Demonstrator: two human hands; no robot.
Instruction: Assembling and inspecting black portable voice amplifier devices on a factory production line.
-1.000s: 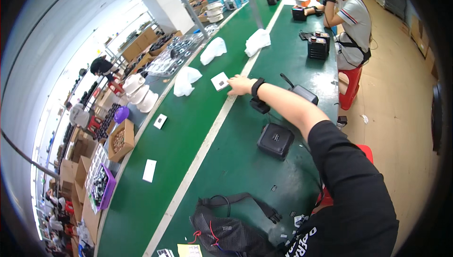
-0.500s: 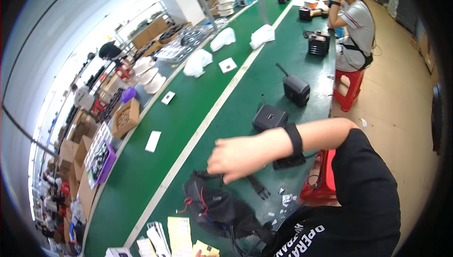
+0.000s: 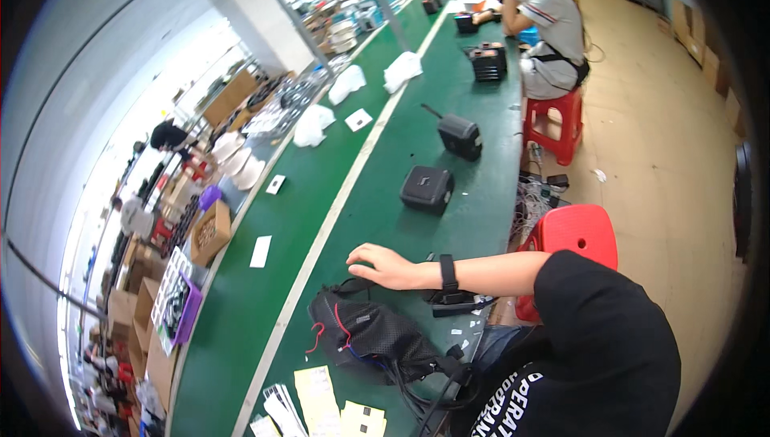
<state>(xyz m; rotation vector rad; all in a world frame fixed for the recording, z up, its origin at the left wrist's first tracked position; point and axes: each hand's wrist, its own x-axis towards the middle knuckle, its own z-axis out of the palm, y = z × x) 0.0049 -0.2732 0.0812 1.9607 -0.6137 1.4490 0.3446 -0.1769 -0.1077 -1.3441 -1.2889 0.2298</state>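
The right hand (image 3: pixel 385 267) is over the worktop (image 3: pixel 481 216), fingers released and loosely curled. From it, the bag (image 3: pixel 377 334) lies just beside at six o'clock; I cannot tell if they touch. A box (image 3: pixel 427 190) sits at one, a card (image 3: pixel 260 252) at nine, yellow papers (image 3: pixel 317 395) at seven.

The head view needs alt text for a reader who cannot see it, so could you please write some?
A person's open right hand, a black band on its wrist, is over a green worktable near a black bag. Boxy black devices stand farther along, toward a co-worker seated on a red stool; yellow papers lie near the bag.
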